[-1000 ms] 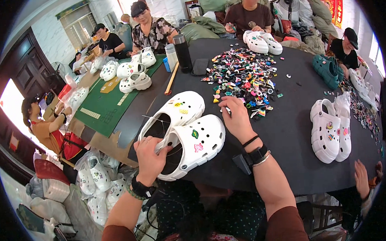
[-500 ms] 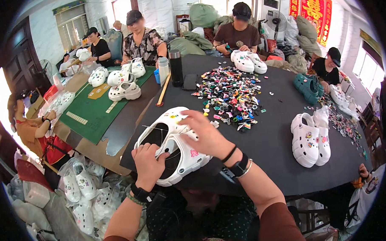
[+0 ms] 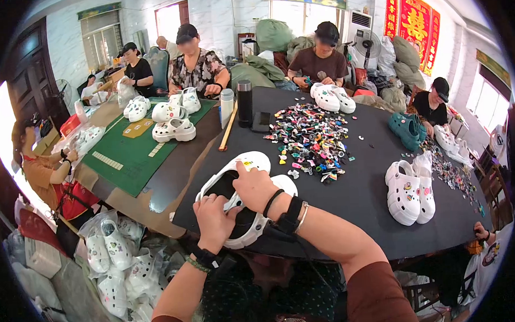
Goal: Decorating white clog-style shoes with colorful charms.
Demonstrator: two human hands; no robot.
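Note:
A pair of white clogs (image 3: pixel 256 160) lies at the table's near edge in front of me, partly covered by my hands. My left hand (image 3: pixel 215 220) is closed on the strap and side of the clog nearest me, with its thumb toward the opening. My right hand (image 3: pixel 256 186) reaches across from the right, its fingers bent and closed on the clog's upper beside the opening. Whether a small charm is between those fingers is hidden. Beyond the clogs spreads a pile of small colourful shoe charms (image 3: pixel 308 137).
White clogs (image 3: pixel 403 195) stand on the dark table (image 3: pixel 339 215) at right, teal clogs (image 3: pixel 407 132) farther back. A black bottle (image 3: pixel 245 103), a phone (image 3: pixel 261 121) and a wooden stick (image 3: pixel 228 128) lie left of the pile. Several co-workers sit around; bagged clogs (image 3: pixel 116 251) are at lower left.
My right hand has come down from above the clogs onto the clog's upper, its spread fingers closing. My left hand still holds the clog. The view has shifted slightly.

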